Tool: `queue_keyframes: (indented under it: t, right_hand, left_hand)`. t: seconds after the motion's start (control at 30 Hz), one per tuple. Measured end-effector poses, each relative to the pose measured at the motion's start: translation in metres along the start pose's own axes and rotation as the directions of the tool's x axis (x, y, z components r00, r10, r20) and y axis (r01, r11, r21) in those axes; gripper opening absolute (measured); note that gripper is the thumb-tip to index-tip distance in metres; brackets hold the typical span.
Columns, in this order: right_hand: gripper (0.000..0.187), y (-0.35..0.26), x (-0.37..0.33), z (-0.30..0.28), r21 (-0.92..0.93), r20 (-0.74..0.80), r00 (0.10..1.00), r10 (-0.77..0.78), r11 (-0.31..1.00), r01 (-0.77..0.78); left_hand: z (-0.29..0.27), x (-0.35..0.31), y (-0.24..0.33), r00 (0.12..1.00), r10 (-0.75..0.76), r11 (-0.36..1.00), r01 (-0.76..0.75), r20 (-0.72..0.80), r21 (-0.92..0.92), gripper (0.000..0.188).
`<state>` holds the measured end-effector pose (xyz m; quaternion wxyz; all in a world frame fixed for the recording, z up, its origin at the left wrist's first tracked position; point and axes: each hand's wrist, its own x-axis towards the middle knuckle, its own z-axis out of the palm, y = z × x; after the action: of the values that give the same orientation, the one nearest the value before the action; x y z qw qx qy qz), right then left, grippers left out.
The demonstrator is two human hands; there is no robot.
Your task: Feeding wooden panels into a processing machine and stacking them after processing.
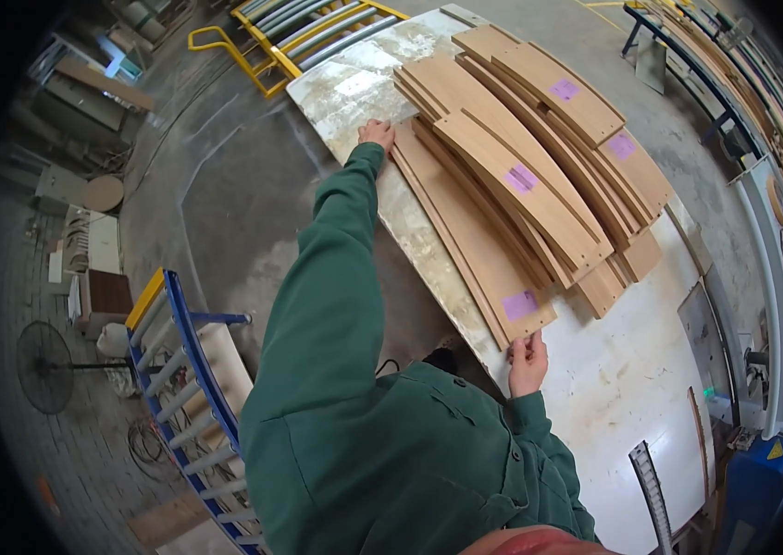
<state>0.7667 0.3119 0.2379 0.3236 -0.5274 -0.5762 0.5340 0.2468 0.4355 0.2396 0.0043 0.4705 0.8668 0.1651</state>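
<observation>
Long light-brown wooden boards lie stacked on a worn white table (623, 370), several with pink stickers. The board nearest me (461, 222) lies along the table's left side, a pink sticker (519, 304) near its close end. At that board's far left corner is my left hand (376, 134), its fingers curled at the edge. My right hand (528, 363) has its fingers bent against the near end of the same board. Beside it, a wide curved board (521, 180) rests on top of others, overlapping them. The fingertips of both hands are partly hidden.
A yellow-framed roller conveyor (317, 37) adjoins the table's far end. Another roller conveyor with a blue frame (190, 388) stands left of me. White machinery (776, 305) lines the right side. A black fan (44, 367) stands at far left, with cables on the floor.
</observation>
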Motion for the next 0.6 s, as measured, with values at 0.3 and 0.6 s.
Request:
queue_keyframes:
  t: [0.3, 0.6]
  right_hand:
    - [0.050, -0.019, -0.003, 0.014, 0.013, -0.112, 0.990, 0.091, 0.996, -0.090]
    - [0.037, -0.074, 0.013, 0.007, 0.401, -0.114, 0.932, 0.345, 0.874, -0.275]
  left_hand:
    - [0.000, 0.018, -0.011, 0.992, -0.078, 0.873, 0.116, 0.099, -0.474, 0.033]
    - [-0.025, 0.034, 0.014, 0.922, -0.253, 0.967, 0.252, 0.294, 0.042, 0.053]
